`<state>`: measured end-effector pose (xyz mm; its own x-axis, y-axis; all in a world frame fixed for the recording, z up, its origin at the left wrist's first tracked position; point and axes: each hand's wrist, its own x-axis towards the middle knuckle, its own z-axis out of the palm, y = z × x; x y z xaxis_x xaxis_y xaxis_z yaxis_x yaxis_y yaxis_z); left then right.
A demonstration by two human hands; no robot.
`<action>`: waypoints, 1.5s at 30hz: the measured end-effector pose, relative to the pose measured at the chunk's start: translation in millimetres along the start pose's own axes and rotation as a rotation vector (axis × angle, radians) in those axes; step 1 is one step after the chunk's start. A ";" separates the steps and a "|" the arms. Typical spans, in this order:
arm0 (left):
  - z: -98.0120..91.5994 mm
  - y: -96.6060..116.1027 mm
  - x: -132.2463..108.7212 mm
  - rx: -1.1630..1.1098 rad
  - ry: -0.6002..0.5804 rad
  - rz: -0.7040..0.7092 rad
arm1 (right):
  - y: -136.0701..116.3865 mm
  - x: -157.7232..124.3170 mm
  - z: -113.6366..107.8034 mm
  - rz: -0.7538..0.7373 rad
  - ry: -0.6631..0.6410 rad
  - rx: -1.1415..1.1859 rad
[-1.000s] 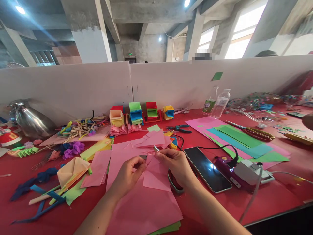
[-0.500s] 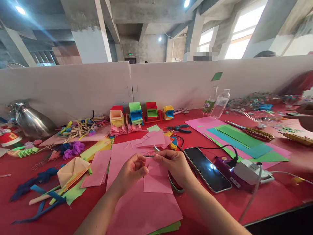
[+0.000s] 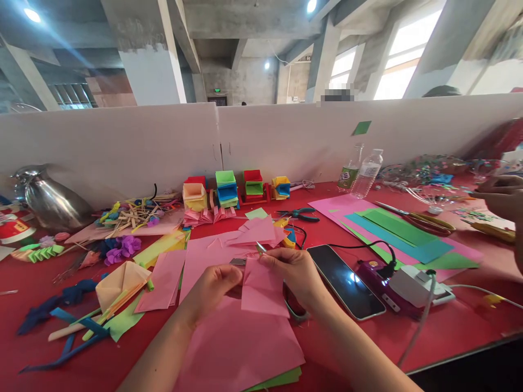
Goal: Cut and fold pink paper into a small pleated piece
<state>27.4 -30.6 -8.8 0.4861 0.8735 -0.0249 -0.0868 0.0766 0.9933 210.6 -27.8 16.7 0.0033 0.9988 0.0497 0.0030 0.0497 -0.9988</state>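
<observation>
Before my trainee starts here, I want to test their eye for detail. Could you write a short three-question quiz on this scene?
1. True or false: the phone lies to the right of the person's right hand.
2. What colour is the small sheet at that hand's fingers? A) yellow B) pink C) blue
3. How many clear bottles stand near the white partition?

Key: 1 true; 2 B; 3 two.

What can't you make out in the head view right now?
All in the head view:
Small silver metal tool: mostly hidden by the bare right hand, so its type is unclear.
Bare left hand: its own curled fingers hide whether it pinches anything.
Co-worker's bare hand: cut off by the right edge.
Clear plastic bottle: print too small.
</observation>
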 end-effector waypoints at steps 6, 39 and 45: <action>-1.4 -1.9 1.4 0.044 0.115 0.041 | -2.4 1.3 -2.5 -0.021 0.020 -0.031; 9.9 1.9 -0.6 0.582 0.286 0.289 | 0.8 -1.2 1.9 -0.020 0.038 0.040; 13.1 3.7 -2.4 0.454 0.249 0.273 | -0.7 -2.7 2.5 -0.040 -0.014 0.017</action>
<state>37.3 -38.7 -3.5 0.2746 0.9237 0.2671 0.2277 -0.3324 0.9153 208.1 -30.5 17.3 -0.0101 0.9960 0.0892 -0.0147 0.0891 -0.9959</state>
